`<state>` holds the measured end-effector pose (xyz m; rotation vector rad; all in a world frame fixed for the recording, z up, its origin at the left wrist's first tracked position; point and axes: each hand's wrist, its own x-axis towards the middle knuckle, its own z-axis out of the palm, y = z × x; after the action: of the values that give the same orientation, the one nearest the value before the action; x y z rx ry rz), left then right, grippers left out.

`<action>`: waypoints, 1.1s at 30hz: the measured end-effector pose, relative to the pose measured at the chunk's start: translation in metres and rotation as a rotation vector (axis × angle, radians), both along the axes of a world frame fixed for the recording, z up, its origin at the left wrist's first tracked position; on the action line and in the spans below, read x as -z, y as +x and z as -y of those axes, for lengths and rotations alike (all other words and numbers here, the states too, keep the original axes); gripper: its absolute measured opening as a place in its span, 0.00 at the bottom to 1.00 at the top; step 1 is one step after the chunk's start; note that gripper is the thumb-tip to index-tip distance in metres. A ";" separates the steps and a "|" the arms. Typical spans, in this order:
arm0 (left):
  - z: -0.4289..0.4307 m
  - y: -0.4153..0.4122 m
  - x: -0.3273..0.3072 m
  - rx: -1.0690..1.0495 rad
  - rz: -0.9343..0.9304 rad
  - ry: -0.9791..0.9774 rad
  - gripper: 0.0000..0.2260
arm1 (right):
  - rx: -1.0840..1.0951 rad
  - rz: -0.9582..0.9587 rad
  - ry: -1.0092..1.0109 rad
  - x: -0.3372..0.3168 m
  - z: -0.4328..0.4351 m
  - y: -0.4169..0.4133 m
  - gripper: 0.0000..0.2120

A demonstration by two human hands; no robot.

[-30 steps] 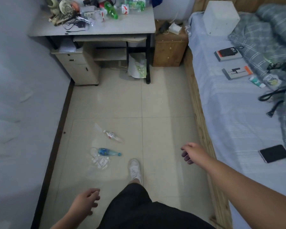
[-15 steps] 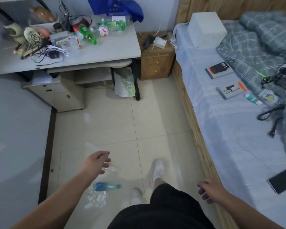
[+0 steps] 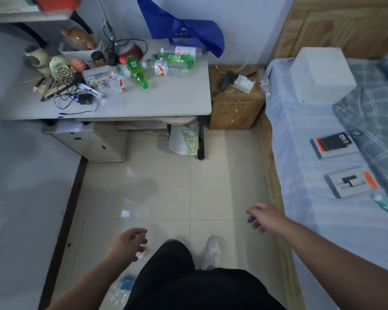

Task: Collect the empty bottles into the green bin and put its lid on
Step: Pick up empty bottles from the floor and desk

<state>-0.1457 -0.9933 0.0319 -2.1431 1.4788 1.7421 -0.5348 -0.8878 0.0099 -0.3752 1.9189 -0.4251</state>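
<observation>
My left hand reaches down to the floor, fingers curled and apart, just over a small clear bottle beside my leg. I cannot see a grip on it. A blue-labelled bottle and a crumpled clear bottle lie closer to me, partly hidden by my leg. My right hand hangs open and empty near the bed frame. On the desk lie a green bottle and several clear bottles. Another small bottle lies at the bed's corner. No green bin is in view.
The desk's left half is cluttered with cables, a small fan and boxes. A blue bag hangs behind it. A wooden nightstand stands between desk and bed. A white cube and boxed items lie on the bed.
I have stepped forward, so the floor bottles now sit at my feet. My left hand came down over the small clear bottle. My right hand rose beside the bed frame.
</observation>
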 end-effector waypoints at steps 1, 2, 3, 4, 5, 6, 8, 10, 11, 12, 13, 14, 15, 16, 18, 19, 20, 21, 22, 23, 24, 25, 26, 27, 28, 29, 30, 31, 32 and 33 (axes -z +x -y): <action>0.008 0.002 0.003 -0.022 0.008 0.011 0.10 | -0.007 0.000 -0.030 -0.003 0.030 -0.006 0.07; 0.019 0.003 0.006 -0.048 0.014 0.023 0.10 | -0.009 -0.007 -0.058 -0.006 0.060 -0.011 0.06; 0.028 0.004 0.007 -0.065 0.020 0.035 0.10 | -0.007 -0.013 -0.085 -0.009 0.085 -0.015 0.06; 0.041 0.005 0.011 -0.080 0.026 0.045 0.10 | -0.007 -0.014 -0.106 -0.010 0.111 -0.019 0.06; 0.055 0.006 0.015 -0.090 0.032 0.054 0.10 | -0.005 -0.016 -0.123 -0.010 0.136 -0.021 0.06; 0.072 0.006 0.020 -0.090 0.039 0.058 0.09 | -0.007 -0.025 -0.137 -0.008 0.160 -0.024 0.06; 0.107 0.006 0.029 -0.091 0.050 0.058 0.09 | -0.018 -0.048 -0.147 -0.003 0.197 -0.027 0.06; 0.151 0.005 0.036 -0.077 0.041 0.077 0.09 | -0.015 -0.069 -0.126 0.002 0.229 -0.028 0.06; 0.174 0.002 0.038 -0.063 0.035 0.084 0.09 | -0.014 -0.076 -0.107 0.004 0.241 -0.028 0.06; 0.198 -0.002 0.037 -0.047 0.033 0.082 0.09 | -0.018 -0.080 -0.079 0.005 0.250 -0.027 0.06; 0.219 -0.009 0.033 -0.026 0.032 0.071 0.09 | -0.029 -0.080 -0.045 0.005 0.254 -0.026 0.07; 0.244 -0.016 0.029 0.003 0.029 0.052 0.09 | -0.041 -0.075 -0.015 0.005 0.258 -0.025 0.07; 0.269 -0.023 0.023 0.027 0.021 0.030 0.09 | -0.050 -0.064 0.011 0.004 0.261 -0.024 0.08; 0.293 -0.033 0.017 0.043 0.008 0.006 0.09 | -0.060 -0.059 0.033 0.002 0.262 -0.024 0.08; 0.337 -0.052 0.005 0.070 -0.026 -0.034 0.09 | -0.076 -0.062 0.067 -0.002 0.264 -0.029 0.08; 0.356 -0.063 0.000 0.077 -0.040 -0.051 0.09 | -0.084 -0.063 0.079 -0.004 0.266 -0.034 0.09; 0.373 -0.073 -0.004 0.078 -0.047 -0.066 0.09 | -0.096 -0.067 0.091 -0.004 0.270 -0.041 0.09; 0.388 -0.082 -0.006 0.072 -0.053 -0.077 0.09 | -0.117 -0.076 0.098 -0.003 0.275 -0.048 0.10; 0.401 -0.091 -0.008 0.066 -0.058 -0.082 0.08 | -0.149 -0.092 0.100 -0.001 0.281 -0.055 0.10; 0.410 -0.098 -0.008 0.062 -0.064 -0.081 0.08 | -0.195 -0.117 0.093 0.002 0.287 -0.062 0.10; 0.419 -0.105 -0.007 0.053 -0.068 -0.078 0.08 | -0.254 -0.146 0.080 0.006 0.297 -0.071 0.10; 0.427 -0.111 -0.005 0.040 -0.064 -0.072 0.08 | -0.305 -0.171 0.069 0.010 0.310 -0.080 0.10; 0.432 -0.117 -0.003 0.025 -0.052 -0.067 0.08 | -0.343 -0.187 0.056 0.014 0.326 -0.089 0.10; 0.437 -0.122 0.000 0.007 -0.039 -0.065 0.08 | -0.365 -0.202 0.036 0.017 0.344 -0.099 0.10; 0.440 -0.125 0.001 -0.013 -0.029 -0.064 0.08 | -0.378 -0.216 0.008 0.019 0.363 -0.106 0.10; 0.445 -0.129 0.003 -0.037 -0.024 -0.065 0.08 | -0.390 -0.220 -0.020 0.020 0.387 -0.115 0.10; 0.450 -0.134 0.002 -0.054 -0.019 -0.065 0.07 | -0.397 -0.213 -0.043 0.020 0.411 -0.123 0.10; 0.457 -0.139 0.002 -0.055 -0.007 -0.078 0.07 | -0.410 -0.208 -0.063 0.017 0.436 -0.130 0.10; 0.466 -0.145 0.002 -0.020 0.020 -0.110 0.08 | -0.433 -0.205 -0.081 0.013 0.463 -0.136 0.09; 0.475 -0.149 0.002 0.052 0.058 -0.152 0.10 | -0.470 -0.208 -0.097 0.007 0.487 -0.140 0.09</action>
<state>-0.2948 -1.4682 0.0296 -2.1814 1.6867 1.5855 -0.6751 -1.3744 0.0027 -0.9404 1.9335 -0.1717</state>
